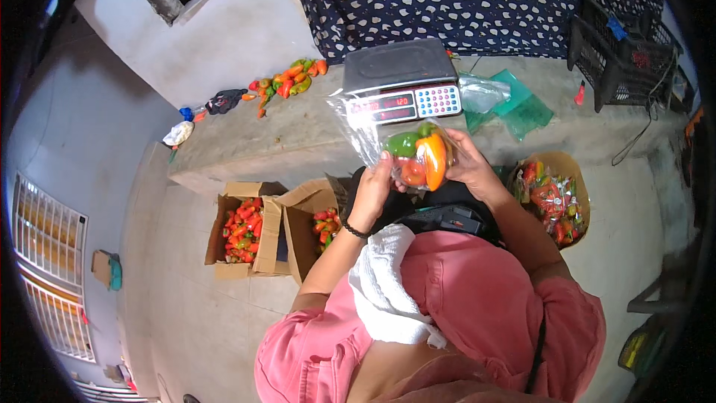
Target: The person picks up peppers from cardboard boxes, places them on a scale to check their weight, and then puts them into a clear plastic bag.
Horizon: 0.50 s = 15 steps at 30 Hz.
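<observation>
Between my two hands is a clear plastic bag of peppers (431, 160), with green, orange and red ones showing through the film. My left hand (379, 179) grips the bag's left side, thumb on the front. On the opposite side, my right hand (470, 163) has its fingers closed around the edge of the bag. The bag's loose open end (356, 123) sticks up to the upper left, overlapping the front of a digital scale (403, 67). That scale stands on a concrete ledge just beyond my hands, its display lit.
Loose peppers (291, 80) lie on the ledge (246, 138) left of the scale. Clear and green plastic bags (514, 104) lie right of it, near a black crate (623, 60). Cardboard boxes of peppers (242, 230) stand on the floor at left; a box of bagged peppers (552, 198) stands at right.
</observation>
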Motion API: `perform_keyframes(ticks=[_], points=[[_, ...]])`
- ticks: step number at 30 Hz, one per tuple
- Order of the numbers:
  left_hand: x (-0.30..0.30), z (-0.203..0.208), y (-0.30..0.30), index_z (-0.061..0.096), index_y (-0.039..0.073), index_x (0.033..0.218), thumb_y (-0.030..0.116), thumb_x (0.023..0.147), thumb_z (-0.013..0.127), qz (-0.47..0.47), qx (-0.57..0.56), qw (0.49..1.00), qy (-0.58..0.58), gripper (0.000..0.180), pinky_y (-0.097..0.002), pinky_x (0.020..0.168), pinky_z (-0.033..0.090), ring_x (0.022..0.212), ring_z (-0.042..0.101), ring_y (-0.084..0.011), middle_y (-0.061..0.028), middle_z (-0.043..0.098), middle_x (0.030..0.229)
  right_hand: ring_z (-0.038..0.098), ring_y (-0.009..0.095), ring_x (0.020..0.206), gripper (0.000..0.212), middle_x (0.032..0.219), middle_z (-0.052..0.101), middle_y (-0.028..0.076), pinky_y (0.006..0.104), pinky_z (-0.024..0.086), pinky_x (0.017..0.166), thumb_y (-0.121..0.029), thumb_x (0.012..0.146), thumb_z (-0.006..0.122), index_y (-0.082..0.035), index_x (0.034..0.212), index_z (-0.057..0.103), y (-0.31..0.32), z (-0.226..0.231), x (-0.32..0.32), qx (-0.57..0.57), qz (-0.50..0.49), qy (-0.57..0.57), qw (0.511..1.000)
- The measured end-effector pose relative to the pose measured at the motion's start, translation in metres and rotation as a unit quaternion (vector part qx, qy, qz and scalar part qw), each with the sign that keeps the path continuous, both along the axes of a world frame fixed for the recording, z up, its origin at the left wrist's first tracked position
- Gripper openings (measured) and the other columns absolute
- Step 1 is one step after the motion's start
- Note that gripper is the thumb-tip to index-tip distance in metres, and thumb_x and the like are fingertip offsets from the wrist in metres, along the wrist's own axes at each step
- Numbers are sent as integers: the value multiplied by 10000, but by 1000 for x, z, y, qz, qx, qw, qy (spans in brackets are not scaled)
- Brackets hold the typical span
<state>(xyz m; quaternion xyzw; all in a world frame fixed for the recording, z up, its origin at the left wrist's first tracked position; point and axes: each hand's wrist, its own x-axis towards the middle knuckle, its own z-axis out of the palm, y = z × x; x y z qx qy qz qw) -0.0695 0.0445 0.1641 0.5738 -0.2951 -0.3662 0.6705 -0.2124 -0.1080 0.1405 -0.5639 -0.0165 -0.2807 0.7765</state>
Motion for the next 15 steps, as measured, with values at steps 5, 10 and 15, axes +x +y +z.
perform_keyframes(ticks=[5, 10, 15], points=[[1, -12, 6, 599, -9, 719, 453, 940, 360, -2, 98, 971, -217, 565, -314, 521, 421, 516, 516, -166, -67, 521, 547, 462, 171, 1094, 595, 1196, 464, 66, 303, 392, 896, -183, 766, 687, -58, 1251, 364, 2, -9, -1, 38, -10, -5, 999], [0, -10, 7, 571, -12, 672, 338, 932, 395, 88, 70, 837, -536, 471, -430, 540, 428, 570, 564, -349, -195, 562, 596, 552, 134, 589, 356, 830, 611, 27, 279, 455, 495, -415, 922, 430, -110, 1096, 491, 1, -43, 4, 261, 62, 141, 953], [9, -34, 15, 582, -4, 688, 297, 912, 424, 7, 148, 816, -559, 407, -475, 573, 438, 621, 568, -383, -210, 565, 624, 550, 133, 566, 291, 801, 590, 17, 283, 465, 494, -383, 939, 401, -145, 1089, 479, -1, -65, 10, 292, 83, 262, 916]])
